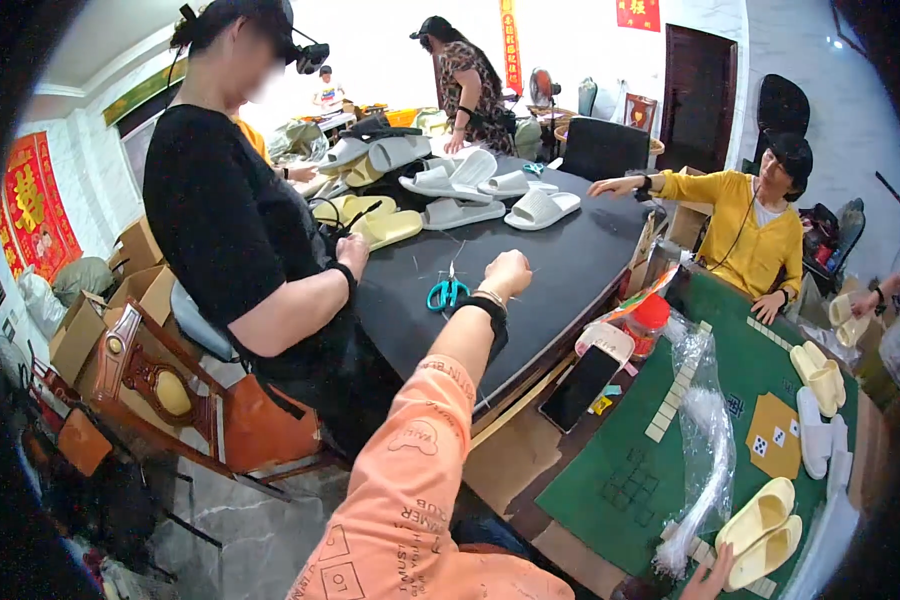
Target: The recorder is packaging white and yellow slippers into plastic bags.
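Note:
My left arm, in an orange printed sleeve, stretches forward over the black table. At its end my left hand is closed above the tabletop; thin pale strands stick out beside it, but what it grips is hidden. Teal-handled scissors lie on the table just left of my wrist. At the lower right edge my right hand shows only in part, its fingers against the side of a pair of cream slippers. Next to that pair is a clear plastic bag holding a bundle of white strands.
Grey and yellow slides are heaped on the black table. A person in black stands close at left; one in yellow reaches across from the right. A phone, red-lidded jar and more slippers are around the green mat.

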The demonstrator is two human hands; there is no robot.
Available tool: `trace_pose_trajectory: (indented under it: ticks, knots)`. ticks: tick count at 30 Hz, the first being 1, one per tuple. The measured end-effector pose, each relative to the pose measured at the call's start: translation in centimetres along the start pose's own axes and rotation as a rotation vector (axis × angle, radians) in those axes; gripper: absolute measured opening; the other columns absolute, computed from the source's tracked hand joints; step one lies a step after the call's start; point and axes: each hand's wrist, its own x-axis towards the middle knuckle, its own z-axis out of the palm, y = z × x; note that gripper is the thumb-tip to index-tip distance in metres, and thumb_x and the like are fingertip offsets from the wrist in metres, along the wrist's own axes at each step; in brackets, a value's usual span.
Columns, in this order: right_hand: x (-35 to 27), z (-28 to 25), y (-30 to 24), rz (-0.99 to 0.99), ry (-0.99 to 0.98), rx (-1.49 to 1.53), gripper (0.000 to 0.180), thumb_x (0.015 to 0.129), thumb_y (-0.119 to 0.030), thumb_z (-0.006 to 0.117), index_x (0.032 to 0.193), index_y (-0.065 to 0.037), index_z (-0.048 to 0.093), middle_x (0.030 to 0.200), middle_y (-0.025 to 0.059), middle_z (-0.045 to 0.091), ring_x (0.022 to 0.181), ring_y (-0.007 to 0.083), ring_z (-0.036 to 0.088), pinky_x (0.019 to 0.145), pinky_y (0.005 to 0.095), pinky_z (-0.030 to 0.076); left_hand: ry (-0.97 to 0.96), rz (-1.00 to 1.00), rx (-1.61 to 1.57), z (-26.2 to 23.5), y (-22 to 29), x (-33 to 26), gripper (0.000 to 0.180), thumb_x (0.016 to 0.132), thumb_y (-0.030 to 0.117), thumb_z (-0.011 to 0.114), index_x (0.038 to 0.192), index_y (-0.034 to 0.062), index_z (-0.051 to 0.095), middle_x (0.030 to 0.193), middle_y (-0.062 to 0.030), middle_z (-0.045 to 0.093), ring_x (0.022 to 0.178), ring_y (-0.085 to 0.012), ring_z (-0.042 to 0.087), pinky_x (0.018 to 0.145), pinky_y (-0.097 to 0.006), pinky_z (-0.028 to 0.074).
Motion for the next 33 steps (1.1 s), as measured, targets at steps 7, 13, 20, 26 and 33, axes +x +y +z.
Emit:
trace_pose_trajectory:
  ticks: [7,13,20,26,33]
  knots:
    - [-4.9,2.7,-1.1,0.484,0.219,0.099,0.031,0.088,-0.013,0.044,0.115,0.001,0.048,0.103,0.0214,0.051,0.09,0.0336,0.049,0.079,0.0382,0.039,-0.014,-0.196,-0.068,1.7,-0.6,3.9,0.026,0.074,0.013,0.055,0.097,0.0018,0.061,0.103,-0.0188,0.058,0.1,-0.0305,0.055,0.084,-0.037,0.045]
    - [-5.2,3.3,-1.3,0.602,0.292,0.223,0.034,0.088,-0.019,0.047,0.116,0.0,0.045,0.098,0.0193,0.052,0.084,0.0294,0.05,0.075,0.0358,0.041,0.014,-0.2,0.035,0.4,-4.0,9.5,0.027,0.073,0.012,0.053,0.097,0.0014,0.061,0.107,-0.0196,0.055,0.102,-0.0316,0.053,0.085,-0.037,0.044]
    - [-4.3,2.9,-2.3,0.615,0.123,0.081,0.036,0.088,-0.024,0.047,0.117,-0.003,0.045,0.1,0.0168,0.054,0.087,0.0291,0.051,0.077,0.0342,0.041,-0.115,-0.179,0.146,2.1,-6.3,10.6,0.034,0.072,0.023,0.062,0.098,0.0017,0.061,0.106,-0.0179,0.057,0.101,-0.0306,0.053,0.085,-0.034,0.044]
    - [-3.7,3.0,-3.4,0.647,0.113,0.008,0.033,0.086,-0.023,0.049,0.112,-0.002,0.049,0.096,0.0179,0.056,0.085,0.0297,0.053,0.075,0.0347,0.042,-0.211,-0.25,0.187,2.3,-6.8,11.8,0.036,0.074,0.026,0.062,0.101,0.0018,0.06,0.109,-0.0172,0.056,0.103,-0.0302,0.053,0.086,-0.034,0.045]
    - [-3.1,3.4,-3.6,0.638,0.067,-0.054,0.031,0.086,-0.02,0.049,0.11,-0.001,0.051,0.096,0.018,0.056,0.085,0.031,0.054,0.075,0.0359,0.042,-0.24,-0.254,0.209,1.5,-6.2,11.6,0.042,0.062,0.02,0.076,0.097,0.0025,0.062,0.103,-0.016,0.059,0.098,-0.0273,0.056,0.083,-0.034,0.046]
